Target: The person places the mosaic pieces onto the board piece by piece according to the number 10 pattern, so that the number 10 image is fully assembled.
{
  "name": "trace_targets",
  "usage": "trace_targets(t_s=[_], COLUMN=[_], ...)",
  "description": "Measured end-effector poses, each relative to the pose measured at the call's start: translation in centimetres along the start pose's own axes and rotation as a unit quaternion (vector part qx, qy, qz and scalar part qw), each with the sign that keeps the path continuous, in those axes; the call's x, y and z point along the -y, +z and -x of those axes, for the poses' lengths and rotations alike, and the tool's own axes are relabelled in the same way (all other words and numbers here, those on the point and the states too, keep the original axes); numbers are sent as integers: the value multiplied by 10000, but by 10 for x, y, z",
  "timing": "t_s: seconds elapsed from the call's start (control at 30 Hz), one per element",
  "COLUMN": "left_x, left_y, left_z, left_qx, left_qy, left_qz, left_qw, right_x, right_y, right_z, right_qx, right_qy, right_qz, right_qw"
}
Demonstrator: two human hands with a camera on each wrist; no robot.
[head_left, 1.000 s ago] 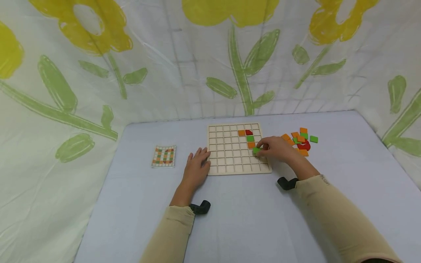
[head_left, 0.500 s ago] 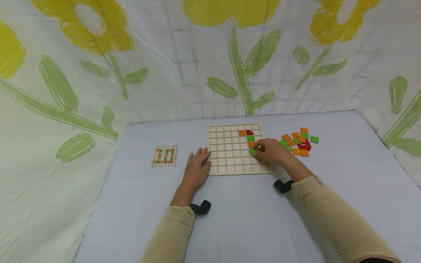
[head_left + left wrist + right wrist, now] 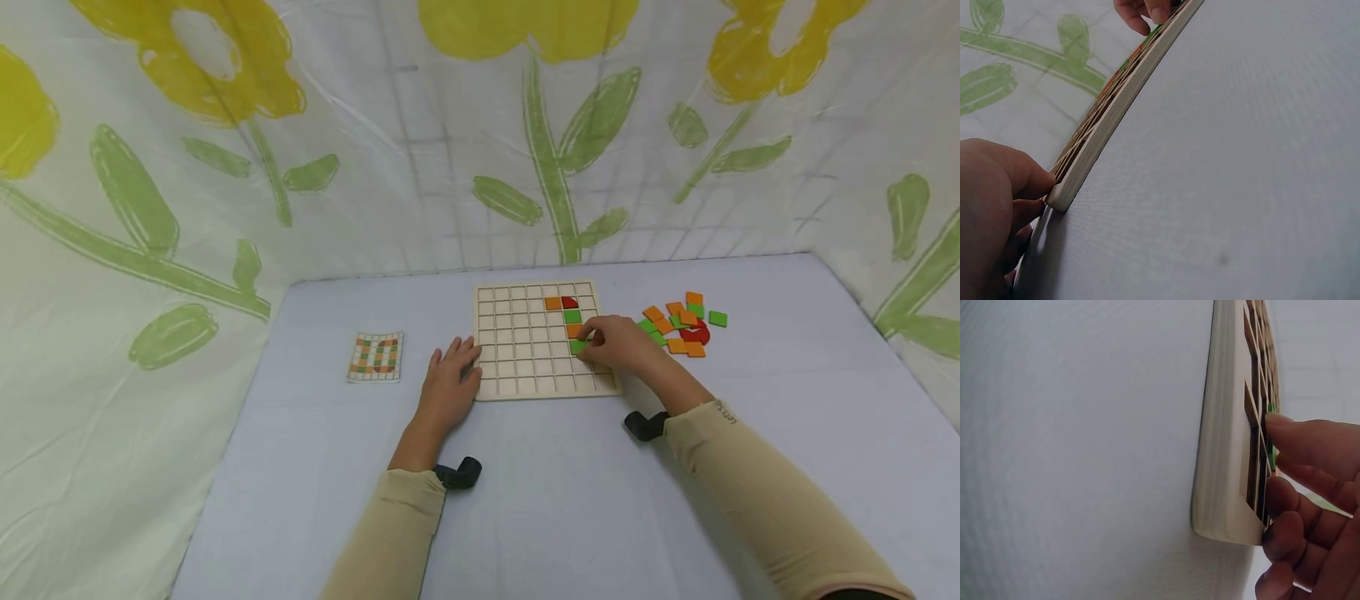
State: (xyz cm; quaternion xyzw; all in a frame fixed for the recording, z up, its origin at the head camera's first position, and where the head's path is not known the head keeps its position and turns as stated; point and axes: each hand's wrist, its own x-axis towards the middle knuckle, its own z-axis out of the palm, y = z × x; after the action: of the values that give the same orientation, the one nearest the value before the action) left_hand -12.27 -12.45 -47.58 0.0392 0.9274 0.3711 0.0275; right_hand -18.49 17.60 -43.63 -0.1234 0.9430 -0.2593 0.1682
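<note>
A wooden grid board point(image 3: 525, 358) lies flat on the table. On its right side sit an orange tile point(image 3: 552, 303), a red rounded tile point(image 3: 570, 302) and, below, a green and an orange tile in a column. My right hand point(image 3: 618, 343) pinches another green tile point(image 3: 577, 347) over the cell under that column. In the right wrist view, thumb and finger hold this green tile point(image 3: 1271, 440), tilted at the grid. My left hand point(image 3: 448, 379) rests at the board's left edge with fingers extended; the left wrist view shows its thumb touching the board's corner point(image 3: 1063, 197).
To the right of the board lies a loose pile of orange tiles point(image 3: 677, 346), green tiles point(image 3: 717, 318) and red pieces point(image 3: 699, 335), some overlapping. A small pattern card point(image 3: 375, 357) lies left of my left hand. A flower-printed curtain point(image 3: 345, 225) hangs behind the table.
My right hand has moved slightly left with the green tile, bringing it onto the cell below the orange tile. During the last half second it barely moves. The left hand stays in place.
</note>
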Motion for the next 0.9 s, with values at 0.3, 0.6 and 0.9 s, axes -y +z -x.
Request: trace_targets(t_s=[0.3,0.6,0.9], left_x=[-1,0,-1], left_y=[0,-1,-2], left_z=[0,-1,0], left_qx=[8,1,59], left_qy=[-10,48,36], left_qz=[-27,-29,-36], left_qw=[10000,10000,10000], right_x=[-3,-9,-50], right_y=[-1,-4,-34], right_z=[-1,5,27], right_qx=[-68,-223,-511], right_qy=[75,98,820], right_qz=[-252,-502,-879], right_qw=[9996,9984,9914])
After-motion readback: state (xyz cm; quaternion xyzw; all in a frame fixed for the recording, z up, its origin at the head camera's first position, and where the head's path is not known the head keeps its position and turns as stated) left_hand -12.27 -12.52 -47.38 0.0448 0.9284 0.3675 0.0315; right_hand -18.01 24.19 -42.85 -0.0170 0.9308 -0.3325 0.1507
